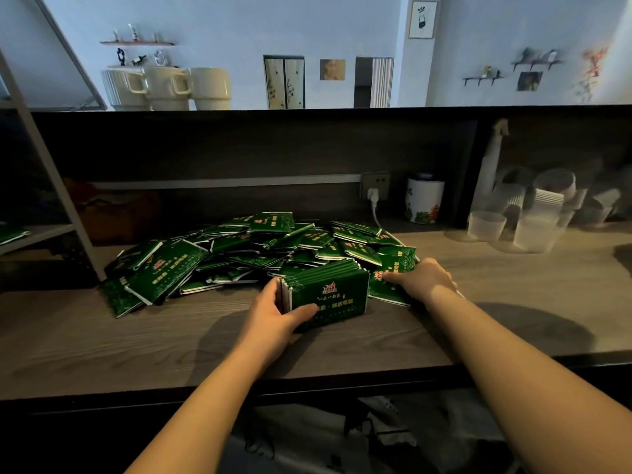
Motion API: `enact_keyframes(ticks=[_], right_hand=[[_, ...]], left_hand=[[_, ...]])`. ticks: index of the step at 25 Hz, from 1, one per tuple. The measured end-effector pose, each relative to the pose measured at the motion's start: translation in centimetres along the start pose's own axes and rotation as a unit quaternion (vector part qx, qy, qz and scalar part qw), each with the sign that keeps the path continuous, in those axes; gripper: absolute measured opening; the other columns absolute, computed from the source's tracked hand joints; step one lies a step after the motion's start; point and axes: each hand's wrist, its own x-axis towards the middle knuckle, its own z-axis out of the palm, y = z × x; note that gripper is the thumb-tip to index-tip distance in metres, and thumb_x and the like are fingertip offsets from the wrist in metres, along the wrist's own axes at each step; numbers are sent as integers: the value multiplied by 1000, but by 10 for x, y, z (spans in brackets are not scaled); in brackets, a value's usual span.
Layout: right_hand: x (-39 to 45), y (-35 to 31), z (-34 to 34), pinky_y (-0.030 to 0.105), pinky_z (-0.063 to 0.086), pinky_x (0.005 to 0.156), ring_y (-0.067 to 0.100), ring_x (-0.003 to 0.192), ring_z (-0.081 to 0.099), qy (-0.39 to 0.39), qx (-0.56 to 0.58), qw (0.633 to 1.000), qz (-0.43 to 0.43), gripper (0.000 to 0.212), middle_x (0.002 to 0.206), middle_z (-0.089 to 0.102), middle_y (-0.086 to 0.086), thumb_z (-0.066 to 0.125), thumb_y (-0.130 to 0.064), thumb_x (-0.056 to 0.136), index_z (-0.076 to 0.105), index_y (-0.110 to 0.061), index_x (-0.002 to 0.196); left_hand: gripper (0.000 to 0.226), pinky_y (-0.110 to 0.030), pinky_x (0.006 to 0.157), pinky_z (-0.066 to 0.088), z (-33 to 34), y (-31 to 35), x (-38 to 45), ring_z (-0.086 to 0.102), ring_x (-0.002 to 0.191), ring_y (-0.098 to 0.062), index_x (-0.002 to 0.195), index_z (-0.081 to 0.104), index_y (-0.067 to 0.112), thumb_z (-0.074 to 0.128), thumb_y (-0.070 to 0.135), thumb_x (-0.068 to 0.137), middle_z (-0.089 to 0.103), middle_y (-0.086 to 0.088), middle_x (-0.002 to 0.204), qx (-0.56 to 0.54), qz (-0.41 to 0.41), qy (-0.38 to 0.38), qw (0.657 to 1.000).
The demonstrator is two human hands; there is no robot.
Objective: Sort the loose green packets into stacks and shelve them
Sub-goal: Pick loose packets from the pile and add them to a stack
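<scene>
A heap of loose green packets with red and white print lies spread across the wooden counter. In front of it stands a squared-up stack of green packets on edge. My left hand grips this stack, thumb across its front face and fingers behind its left end. My right hand lies just right of the stack, its fingers pinching a loose green packet at the heap's right edge. A few green packets lie on a metal rack shelf at far left.
A white tin with green print and a wall socket with a white plug stand behind the heap. Clear plastic cups crowd the right back. A slanted metal rack leg rises at left. Cream mugs sit on the upper ledge.
</scene>
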Motion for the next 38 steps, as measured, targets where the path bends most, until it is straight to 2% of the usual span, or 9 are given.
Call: enact_keyframes(ticks=[7, 11, 15, 19, 22, 29, 33, 35, 38], right_hand=[[-10, 11, -1, 38, 51, 79, 28, 92, 64, 6, 295, 956, -12, 54, 106, 65, 11, 79, -17, 84, 53, -3, 129], [-29, 20, -3, 25, 54, 52, 16, 65, 66, -13, 454, 891, -20, 22, 84, 70, 5, 72, -4, 86, 64, -10, 106], [-55, 18, -4, 39, 62, 68, 23, 64, 72, -52, 602, 797, -13, 8, 72, 74, 8, 61, -7, 89, 67, -9, 94], [-75, 14, 5, 51, 61, 77, 34, 90, 72, -148, 660, 736, -33, 25, 98, 74, 18, 57, -13, 90, 68, -4, 111], [-86, 8, 15, 45, 60, 78, 31, 98, 72, -233, 686, 688, -51, 31, 111, 73, 18, 57, -11, 90, 66, -5, 119], [-100, -8, 39, 43, 60, 84, 24, 97, 74, -153, 554, 811, -110, 36, 105, 76, 7, 76, -1, 81, 66, -13, 113], [-102, -13, 39, 24, 55, 52, 14, 66, 72, -148, 522, 831, -124, 34, 90, 76, 4, 77, -5, 82, 64, -8, 113], [-103, -13, 40, 26, 49, 42, 14, 51, 63, -156, 489, 850, -117, 49, 93, 70, 12, 80, -8, 81, 53, -4, 121], [-96, -13, 35, 30, 53, 54, 18, 77, 69, -133, 470, 865, -116, 67, 116, 63, 14, 83, -18, 79, 41, -13, 131]], left_hand=[[90, -47, 116, 38, 0, -1, 1, 49, 134, -23, 154, 36, 17, 83, 39, 80, 49, -1, 149, -25, 6, 4, 1000], [92, -50, 116, 37, 2, 1, 0, 45, 138, -26, 155, 34, 17, 81, 44, 81, 46, -3, 153, -33, -1, 2, 999], [80, -52, 112, 41, 2, 5, -1, 53, 130, -26, 147, 42, 17, 81, 41, 82, 55, -2, 143, -35, -8, 15, 999], [86, -53, 112, 41, 2, 7, -4, 52, 131, -27, 147, 39, 17, 79, 52, 79, 54, -3, 145, -30, -23, 33, 999], [99, -56, 114, 38, 1, 8, -4, 45, 139, -31, 153, 30, 20, 76, 60, 73, 46, -7, 153, -38, -32, 39, 998], [114, -52, 113, 40, 0, 15, -8, 51, 133, -25, 148, 33, 27, 70, 76, 52, 54, -1, 145, -59, -33, 24, 997], [70, -30, 88, 49, -2, 12, -9, 61, 110, -9, 114, 45, 41, 88, 57, 60, 64, 11, 118, -19, -24, 28, 999], [68, -37, 93, 52, -3, 8, -6, 63, 110, -15, 114, 47, 37, 92, 41, 63, 66, 5, 118, -18, -18, 34, 999], [74, -49, 102, 51, -4, 7, -5, 63, 113, -20, 122, 47, 31, 92, 34, 63, 66, 2, 120, -24, -12, 36, 999]])
